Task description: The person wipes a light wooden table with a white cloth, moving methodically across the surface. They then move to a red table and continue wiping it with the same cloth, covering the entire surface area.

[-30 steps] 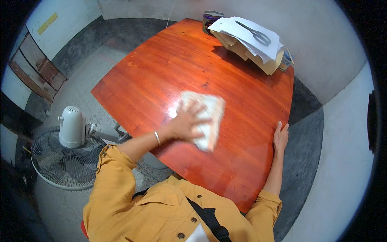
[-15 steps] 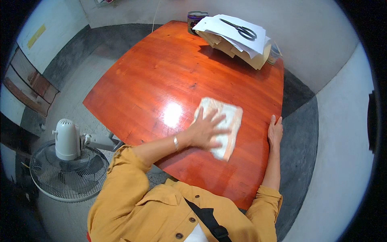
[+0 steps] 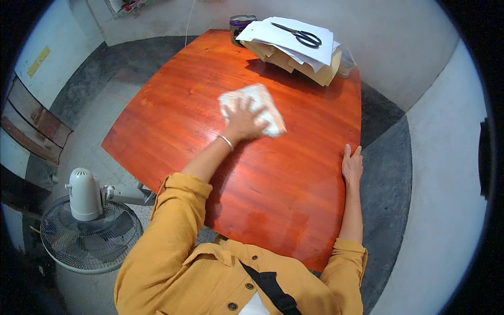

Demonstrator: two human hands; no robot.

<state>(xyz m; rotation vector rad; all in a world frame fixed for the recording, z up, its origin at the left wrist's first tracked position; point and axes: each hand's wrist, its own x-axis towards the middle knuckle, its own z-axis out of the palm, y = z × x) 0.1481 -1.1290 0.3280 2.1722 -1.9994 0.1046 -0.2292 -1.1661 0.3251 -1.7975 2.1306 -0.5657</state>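
Spread flat on a white and peach cloth (image 3: 272, 116), my left hand (image 3: 244, 122) presses it to the reddish-brown wooden table (image 3: 184, 105). Its fingers are apart, with the cloth showing between and beyond them. The cloth lies near the middle of the tabletop, its right part slightly blurred. At the table's right edge, my right hand (image 3: 353, 165) grips the rim. Its thumb rests along the top side, while the other fingers are partly hidden over the edge.
At the table's far end lies a stack of papers and brown envelopes (image 3: 294, 52) with black scissors (image 3: 304, 38) on top. A dark tin (image 3: 239, 26) and a clear container (image 3: 346, 63) flank it. An electric fan (image 3: 86, 226) stands at left; walls enclose the far and right sides.
My left hand and the cloth have moved away from me and to the left across the tabletop. The right hand keeps its place on the table's edge. The view has shifted slightly.
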